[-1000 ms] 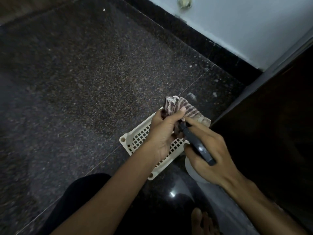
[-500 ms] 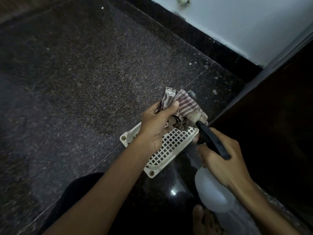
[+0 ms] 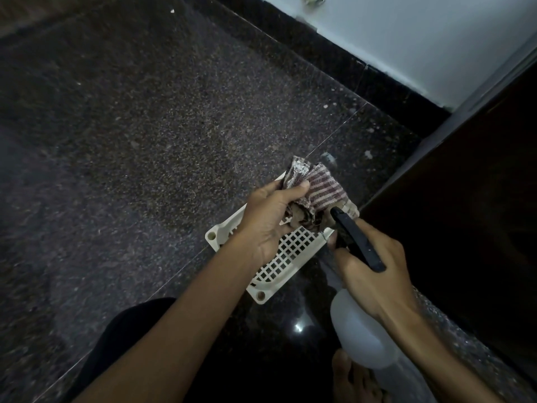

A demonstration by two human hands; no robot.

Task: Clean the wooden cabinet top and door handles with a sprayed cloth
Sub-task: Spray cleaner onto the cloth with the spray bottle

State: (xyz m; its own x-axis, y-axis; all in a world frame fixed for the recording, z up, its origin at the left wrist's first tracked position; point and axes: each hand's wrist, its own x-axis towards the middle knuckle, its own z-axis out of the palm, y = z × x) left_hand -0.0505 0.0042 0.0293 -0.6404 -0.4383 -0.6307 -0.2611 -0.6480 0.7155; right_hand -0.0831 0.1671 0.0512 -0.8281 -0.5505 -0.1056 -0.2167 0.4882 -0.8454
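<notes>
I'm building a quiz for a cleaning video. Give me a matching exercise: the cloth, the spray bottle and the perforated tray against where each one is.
Things:
1. striped cloth
2. spray bottle
3. cream perforated tray

Places:
A. gripped in the right hand
B. lying on the dark speckled floor
C. bunched in the left hand

Pairs: 1-C, 2-A, 3-B.

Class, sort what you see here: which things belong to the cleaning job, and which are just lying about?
In use:
striped cloth, held in the left hand
spray bottle, gripped by the right hand, nozzle towards the cloth
dark panel at right, likely the cabinet

Lying about:
white plastic grid on the speckled floor, below the hands
</notes>
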